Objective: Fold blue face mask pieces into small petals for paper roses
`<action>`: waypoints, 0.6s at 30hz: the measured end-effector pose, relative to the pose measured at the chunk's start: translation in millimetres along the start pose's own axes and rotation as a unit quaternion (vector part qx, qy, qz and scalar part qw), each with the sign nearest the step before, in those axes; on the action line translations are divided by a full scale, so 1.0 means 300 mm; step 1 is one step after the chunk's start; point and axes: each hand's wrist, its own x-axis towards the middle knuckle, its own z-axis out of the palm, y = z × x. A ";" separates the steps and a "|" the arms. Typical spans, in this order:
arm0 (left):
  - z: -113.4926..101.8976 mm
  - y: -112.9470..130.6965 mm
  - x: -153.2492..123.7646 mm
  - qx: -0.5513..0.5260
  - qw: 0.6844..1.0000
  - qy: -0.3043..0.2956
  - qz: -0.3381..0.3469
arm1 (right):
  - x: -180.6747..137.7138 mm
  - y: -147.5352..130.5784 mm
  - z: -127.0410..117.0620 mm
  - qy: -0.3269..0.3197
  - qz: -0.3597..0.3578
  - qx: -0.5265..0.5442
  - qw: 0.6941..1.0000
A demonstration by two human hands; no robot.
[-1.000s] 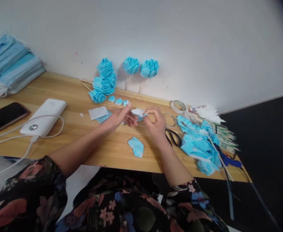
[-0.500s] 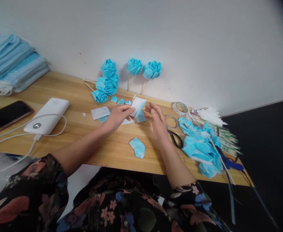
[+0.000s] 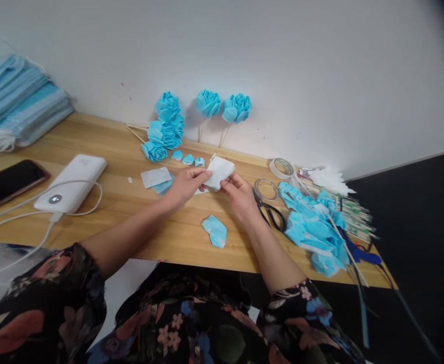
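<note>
Between both hands is a piece of mask fabric [image 3: 221, 171], its white side facing me, held just above the wooden table. My left hand [image 3: 189, 185] pinches its left edge, and my right hand [image 3: 240, 193] pinches its lower right corner. A loose blue fabric piece [image 3: 215, 231] lies on the table nearer to me. White and blue cut pieces [image 3: 156, 178] rest left of my left hand. Small folded blue petals [image 3: 187, 159] sit in a row behind it. Black-handled scissors [image 3: 271, 215] lie beside my right wrist, partly hidden by it.
Blue fabric roses [image 3: 209, 103] on sticks lean against the wall, with others lying left. Stacked masks [image 3: 25, 101], a phone [image 3: 11, 184] and a white power bank [image 3: 71, 183] with cable occupy the left. Tape [image 3: 281, 168], a wire coil [image 3: 266, 189] and crumpled blue fabric [image 3: 315, 230] are right.
My right hand has moved in from the right and closed on the fabric's right side. The fabric now lies flatter, its white face toward me. The scissors show more.
</note>
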 end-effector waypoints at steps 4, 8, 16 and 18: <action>-0.004 -0.003 0.013 -0.141 0.985 -0.007 -0.095 | -0.006 -0.018 0.003 -0.017 0.052 0.061 0.997; -0.001 0.005 0.009 -0.136 0.986 0.004 -0.102 | -0.009 -0.029 0.008 -0.026 0.064 0.078 0.995; 0.007 0.013 -0.006 -0.032 0.998 -0.011 -0.062 | -0.007 -0.029 0.012 0.024 0.037 0.066 0.997; 0.006 0.006 0.000 -0.042 0.996 -0.010 -0.074 | -0.001 -0.020 0.008 0.047 0.031 0.074 0.996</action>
